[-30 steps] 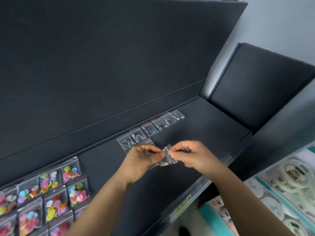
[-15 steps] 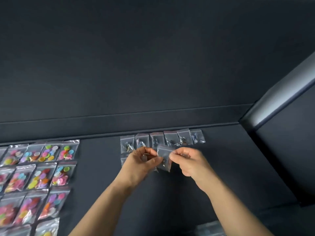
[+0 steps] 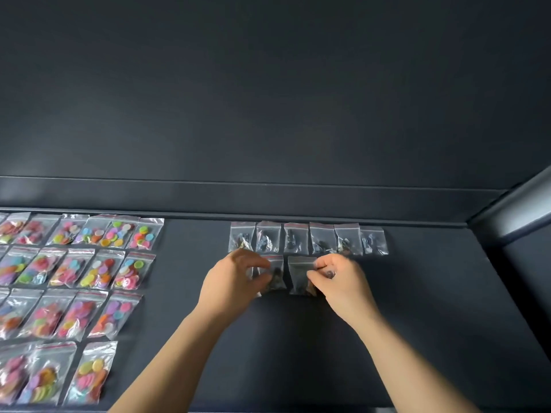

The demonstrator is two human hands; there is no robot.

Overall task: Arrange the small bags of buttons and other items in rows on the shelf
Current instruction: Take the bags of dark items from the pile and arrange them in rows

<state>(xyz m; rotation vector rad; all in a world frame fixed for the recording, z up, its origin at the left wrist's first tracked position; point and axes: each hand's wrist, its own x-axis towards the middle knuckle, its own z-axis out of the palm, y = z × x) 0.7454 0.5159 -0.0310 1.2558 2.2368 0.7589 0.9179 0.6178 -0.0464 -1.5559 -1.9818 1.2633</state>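
Fig. | L hand (image 3: 235,278): forearm extended, fingers curled, clear bag (image 3: 275,275) gripped | R hand (image 3: 343,281): 2nd clear bag (image 3: 299,275) pinched at its edge on shelf (image 3: 417,308) | both bags seen just below back row of six bags (image 3: 322,238)

Matte charcoal back panel (image 3: 268,84) above a raised ledge strip (image 3: 268,198) (pale grey post (image 3: 518,213) at right)

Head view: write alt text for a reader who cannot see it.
On a dark shelf, the left hand grips one clear bag and the right hand pinches a second bag in front of a row of six. Colourful button bags line the left.
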